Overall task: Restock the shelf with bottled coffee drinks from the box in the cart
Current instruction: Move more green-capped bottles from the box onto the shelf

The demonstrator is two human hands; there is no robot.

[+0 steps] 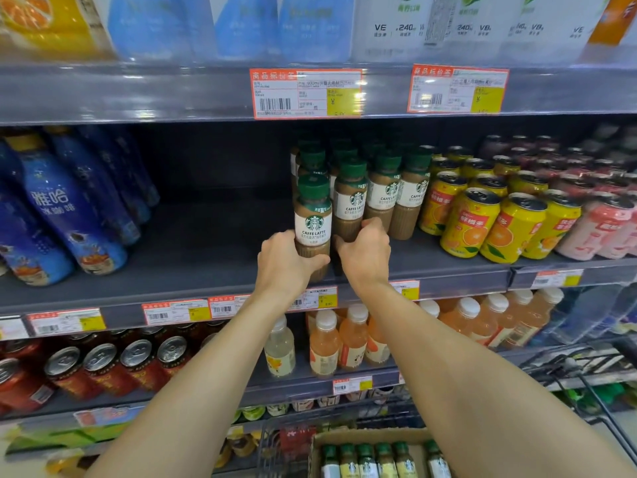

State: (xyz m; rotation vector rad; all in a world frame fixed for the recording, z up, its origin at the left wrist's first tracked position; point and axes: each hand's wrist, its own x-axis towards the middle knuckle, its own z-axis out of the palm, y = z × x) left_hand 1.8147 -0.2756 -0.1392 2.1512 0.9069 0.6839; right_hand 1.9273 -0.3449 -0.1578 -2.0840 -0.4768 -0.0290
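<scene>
My left hand grips the lower body of a green-capped caffe latte bottle, which stands upright at the front of the middle shelf. My right hand is curled around the base of the neighbouring latte bottle. Behind and to the right of these, several more latte bottles stand in rows. At the bottom of the view, a cardboard box holds several more green-capped coffee bottles.
Blue bottles fill the shelf's left end, with a bare gap between them and the lattes. Yellow orange-drink cans and pink cans stand to the right. Red cans and juice bottles occupy the shelf below. A wire cart is at lower right.
</scene>
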